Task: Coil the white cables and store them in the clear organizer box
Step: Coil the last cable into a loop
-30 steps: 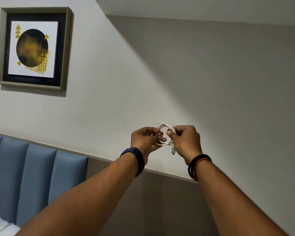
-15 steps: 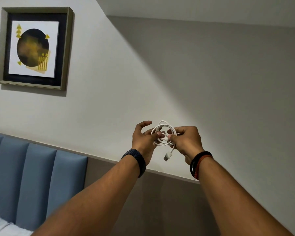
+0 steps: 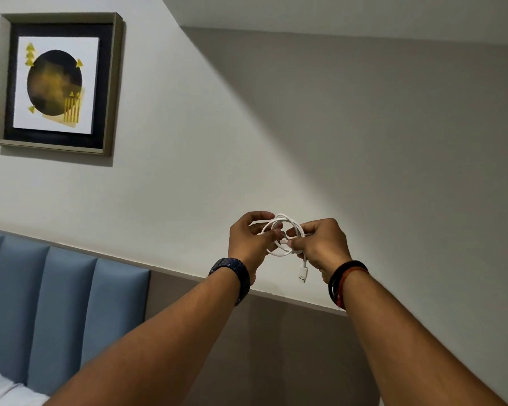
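A white cable (image 3: 294,224) wound into a small round coil is held up in front of the wall, between both hands. My left hand (image 3: 248,244) pinches the coil's left side with thumb and fingers. My right hand (image 3: 323,244) grips the right side, its thumb pressing on the loops. The cable's white USB plug (image 3: 302,273) hangs loose below the coil, beside my right wrist. The clear organizer box is not in view.
A framed picture (image 3: 57,83) hangs on the pale wall at upper left. A blue padded headboard (image 3: 56,312) fills the lower left, with white bedding (image 3: 0,388) at the corner. A brown wall panel (image 3: 276,347) runs below the hands.
The plug end, tucked by my right hand a second ago, now dangles free below the coil. My left fingers have opened and re-pinched the loops. Both hands stay at about the same height.
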